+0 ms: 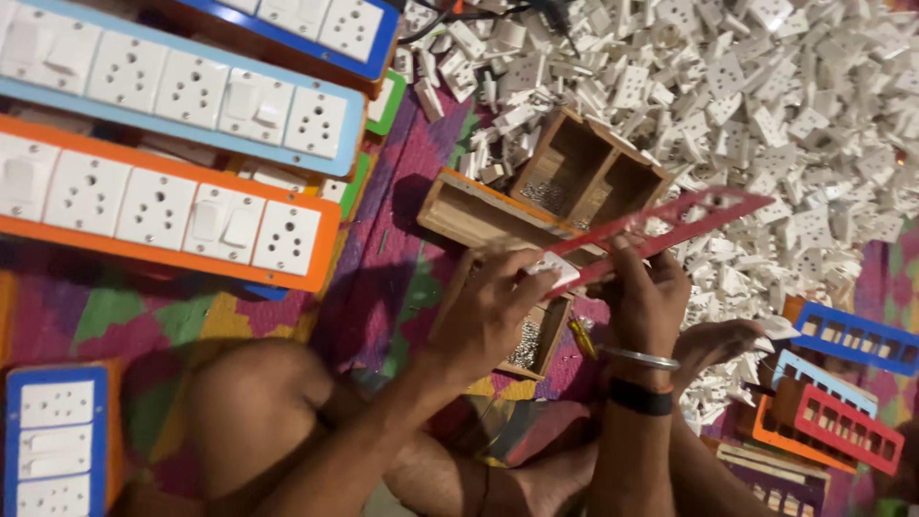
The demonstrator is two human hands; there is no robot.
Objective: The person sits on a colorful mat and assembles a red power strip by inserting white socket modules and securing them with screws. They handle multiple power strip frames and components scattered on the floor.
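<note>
My left hand (493, 308) holds a small white socket piece (552, 271) against the near end of a long red plastic frame (670, 222). My right hand (647, 295), with a metal bangle and a black band on the wrist, grips that red frame from the other side. The frame slants up to the right, blurred, over a wooden box with compartments (565, 182). Both hands hover above my folded legs.
A large heap of white socket and switch parts (766, 115) fills the upper right. Finished switch boards, orange (163, 206) and light blue (182, 91), lie at left. Empty coloured frames (842, 412) are stacked at lower right. A patterned mat (383, 278) lies underneath.
</note>
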